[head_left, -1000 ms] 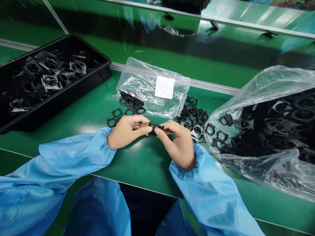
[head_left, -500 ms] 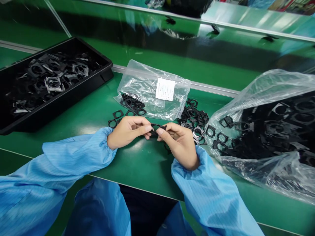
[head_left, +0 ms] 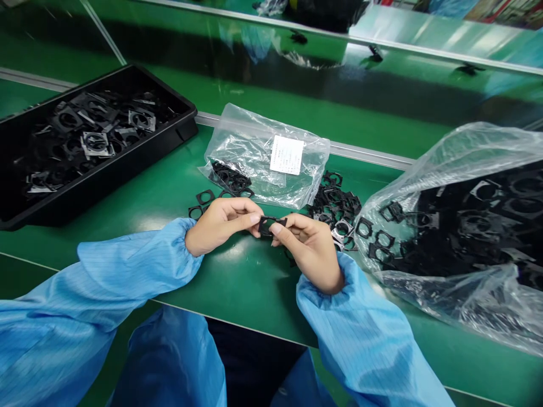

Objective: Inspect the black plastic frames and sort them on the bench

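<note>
A small black frame with a round opening is held between both hands above the green table. My left hand pinches its left side between thumb and fingers. On the right side, my right hand grips it with the thumb on its face. Fingers cover parts of the frame. Beyond my right hand lies a heap of similar black frames, and near my left hand lie several loose square ones.
A black bin full of black and silvery frames stands at the left. A clear labelled bag lies behind my hands, black parts at its lower left. At the right, a large open plastic bag holds many black frames. A low green partition runs behind.
The frame between my fingers has tilted slightly, showing more of its face. Both hands keep their hold and have hardly moved. The whole view has shifted a little.
</note>
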Demonstrator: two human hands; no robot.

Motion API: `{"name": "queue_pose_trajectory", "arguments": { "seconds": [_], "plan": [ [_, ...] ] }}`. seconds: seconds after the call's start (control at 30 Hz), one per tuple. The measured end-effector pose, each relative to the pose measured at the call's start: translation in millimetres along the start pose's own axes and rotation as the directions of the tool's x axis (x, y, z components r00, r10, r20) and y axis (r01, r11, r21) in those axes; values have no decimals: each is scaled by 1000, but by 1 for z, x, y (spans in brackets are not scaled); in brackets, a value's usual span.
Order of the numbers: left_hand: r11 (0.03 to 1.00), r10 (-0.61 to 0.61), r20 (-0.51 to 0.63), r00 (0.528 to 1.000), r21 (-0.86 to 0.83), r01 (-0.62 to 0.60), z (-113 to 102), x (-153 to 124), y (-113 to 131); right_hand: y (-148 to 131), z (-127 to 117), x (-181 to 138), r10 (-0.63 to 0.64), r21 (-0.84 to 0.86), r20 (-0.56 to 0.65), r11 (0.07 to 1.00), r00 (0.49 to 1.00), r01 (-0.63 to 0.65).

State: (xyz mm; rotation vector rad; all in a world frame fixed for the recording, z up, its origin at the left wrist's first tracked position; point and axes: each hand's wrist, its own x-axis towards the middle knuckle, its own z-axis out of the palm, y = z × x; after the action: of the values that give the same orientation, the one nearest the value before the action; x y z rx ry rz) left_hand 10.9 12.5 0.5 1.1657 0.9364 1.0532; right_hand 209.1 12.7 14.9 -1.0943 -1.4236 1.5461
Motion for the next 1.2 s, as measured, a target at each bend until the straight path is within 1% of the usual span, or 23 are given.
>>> {"name": "queue_pose_trajectory", "arguments": {
  "seconds": [0.13,0.27,0.5,0.77,0.97,1.1,1.2],
  "plan": [
    [1000,-10,23,1000,-21,11,-1,0,0,-2,0,0,19,31,25,999,999,-20],
    [1000,10,18,1000,-4,-10,0,-1,0,-4,-1,1,39,8,40,999,998,-39],
    [995,95,-9,995,39,-94,2,-3,2,-5,-2,1,19,-27,18,999,1000,-19],
    [993,87,2,996,76,-87,0,-1,0,-6,-2,0,38,-43,33,998,999,-37],
    [983,138,-21,990,121,-134,2,-4,0,-3,-3,0,25,-79,-6,997,1000,-26],
    [975,141,-72,987,186,-125,4,-5,-2,-1,-2,0,1,-127,-19,992,1000,-3],
    [969,153,-101,983,213,-129,5,-5,-2,1,-1,1,-21,-115,-13,993,1000,20]
  ]
}}
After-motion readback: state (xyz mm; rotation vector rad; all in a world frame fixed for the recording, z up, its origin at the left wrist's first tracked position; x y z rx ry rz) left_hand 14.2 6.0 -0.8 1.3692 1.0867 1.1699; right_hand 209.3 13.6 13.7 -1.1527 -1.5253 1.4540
